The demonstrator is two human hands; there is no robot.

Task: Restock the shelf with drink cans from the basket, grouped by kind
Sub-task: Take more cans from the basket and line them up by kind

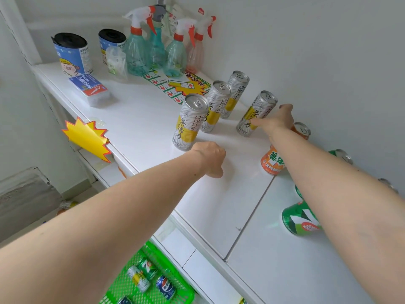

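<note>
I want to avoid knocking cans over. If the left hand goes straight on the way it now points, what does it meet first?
Probably the nearest silver-and-yellow can: the left hand, a loose fist on the shelf, points toward its base. It looks close, but depth is unclear, and the hand might pass to the right of it.

Four tall cans [221,108] stood upright mid-shelf [142,119], spray bottles [162,49] behind them against the wall. Shorter cans [272,162] ranged to the right along the shelf. Below the shelf's front edge, more cans [151,279] lay in a basket [122,288].
</note>
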